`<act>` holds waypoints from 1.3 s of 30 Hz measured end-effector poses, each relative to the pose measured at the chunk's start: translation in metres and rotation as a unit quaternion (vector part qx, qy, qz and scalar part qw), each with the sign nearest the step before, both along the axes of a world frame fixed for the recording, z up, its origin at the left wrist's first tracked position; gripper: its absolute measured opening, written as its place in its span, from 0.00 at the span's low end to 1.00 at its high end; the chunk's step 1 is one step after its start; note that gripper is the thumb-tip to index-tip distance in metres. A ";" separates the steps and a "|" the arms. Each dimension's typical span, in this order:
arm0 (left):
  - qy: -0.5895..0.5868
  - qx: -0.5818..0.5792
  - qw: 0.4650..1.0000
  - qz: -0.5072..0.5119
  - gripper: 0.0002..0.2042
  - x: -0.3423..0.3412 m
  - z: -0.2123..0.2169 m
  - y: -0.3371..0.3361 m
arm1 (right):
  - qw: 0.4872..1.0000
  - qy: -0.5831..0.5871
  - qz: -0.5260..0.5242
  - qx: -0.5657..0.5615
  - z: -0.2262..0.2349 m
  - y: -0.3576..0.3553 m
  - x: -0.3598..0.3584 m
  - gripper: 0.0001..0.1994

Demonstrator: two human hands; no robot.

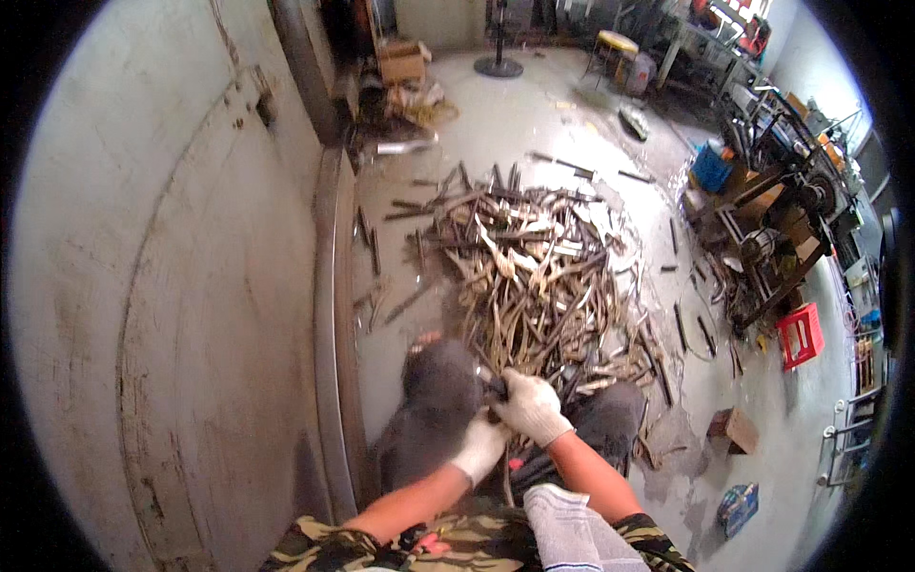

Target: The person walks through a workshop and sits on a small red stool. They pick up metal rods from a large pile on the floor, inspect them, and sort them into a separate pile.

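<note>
Both my hands wear white knitted gloves and meet low in front of me, between my knees. My right hand (531, 406) is closed round a short dark piece (497, 387) whose end pokes out past the thumb side. Just below and to the left, my left hand (482, 444) is closed too, its fingers touching the right hand. What the left hand grips is mostly hidden; a thin strip (508, 479) hangs down below the hands. Right beyond them lies a big heap of long bent strips (538, 276), brown, grey and whitish, apparently metal offcuts.
A pale wall (191, 286) with a metal edge stands close on my left. At right are a machine frame (777, 243), a red crate (801, 336), a brown block (733, 431) and a blue box (738, 509). Farther off are a cardboard box (402, 63) and a yellow-topped stool (618, 42).
</note>
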State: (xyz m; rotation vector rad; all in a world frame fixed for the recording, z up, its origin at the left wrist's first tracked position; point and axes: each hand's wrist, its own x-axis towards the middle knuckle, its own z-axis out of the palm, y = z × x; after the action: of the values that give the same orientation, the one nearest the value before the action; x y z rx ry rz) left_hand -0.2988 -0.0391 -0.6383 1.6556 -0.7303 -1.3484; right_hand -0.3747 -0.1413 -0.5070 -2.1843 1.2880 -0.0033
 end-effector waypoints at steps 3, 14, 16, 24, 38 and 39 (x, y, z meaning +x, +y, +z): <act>0.060 0.026 0.997 -0.037 0.16 -0.001 0.044 -0.004 | 0.994 -0.072 -0.067 -0.038 -0.014 0.011 -0.015 0.16; 0.001 0.031 0.998 0.049 0.27 0.014 0.088 -0.013 | 0.858 -0.266 -0.366 0.245 -0.042 0.030 -0.051 0.27; 0.000 0.014 0.999 0.040 0.31 0.018 0.069 -0.015 | 0.833 -0.292 -0.357 0.305 -0.067 0.041 -0.070 0.25; 0.027 -0.002 0.999 0.041 0.23 0.031 0.068 -0.019 | 0.911 -0.262 -0.211 0.237 -0.077 0.047 -0.047 0.21; 0.097 -0.021 0.994 0.038 0.23 0.036 0.061 -0.023 | 0.987 -0.155 -0.044 0.007 -0.092 0.017 -0.036 0.17; 0.113 -0.034 0.992 0.050 0.24 0.033 0.054 -0.020 | 0.987 -0.152 -0.044 0.019 -0.093 0.017 -0.036 0.17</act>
State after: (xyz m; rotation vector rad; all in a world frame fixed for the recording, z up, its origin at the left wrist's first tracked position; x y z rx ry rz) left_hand -0.2657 -0.0596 -0.5848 1.4377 -0.5473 -1.3968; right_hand -0.4106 -0.1245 -0.6002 -2.0007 1.1972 -0.3316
